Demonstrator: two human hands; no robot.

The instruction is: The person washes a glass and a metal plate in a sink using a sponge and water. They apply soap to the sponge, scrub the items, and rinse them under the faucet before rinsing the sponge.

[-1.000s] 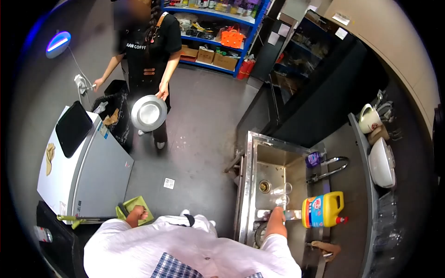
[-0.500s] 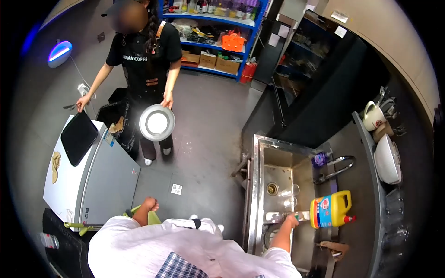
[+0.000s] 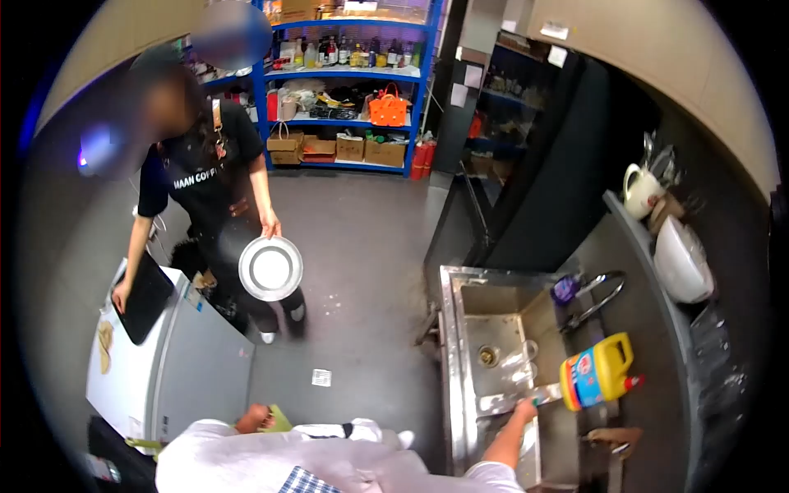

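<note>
My right hand (image 3: 523, 411) reaches over the steel sink (image 3: 449, 329), its fingers at the metal strip (image 3: 503, 402) that crosses the basin. A small green thing shows at the fingertips; what they grip is too small to tell. Beside this hand, to the right, lies a yellow jug (image 3: 604, 372) with a red cap. Clear cups (image 3: 524, 355) lie in the basin near the drain. My left hand (image 3: 255, 417) is low at my left side, fingers curled, next to something green (image 3: 279, 420); whether it holds that is unclear.
A co-worker (image 3: 205, 172) stands ahead on the left, holding a round metal dish (image 3: 270, 269) and touching a black tray (image 3: 146, 300) on the white freezer (image 3: 168, 361). Blue shelves (image 3: 345, 72) stand behind. A faucet (image 3: 604, 296) and a wall shelf (image 3: 657, 271) are at the right.
The view has tilted upward. The co-worker leans to the left, with the black tray lower on the freezer. My left hand sits lower and nearer my body; my right hand stays at the metal strip.
</note>
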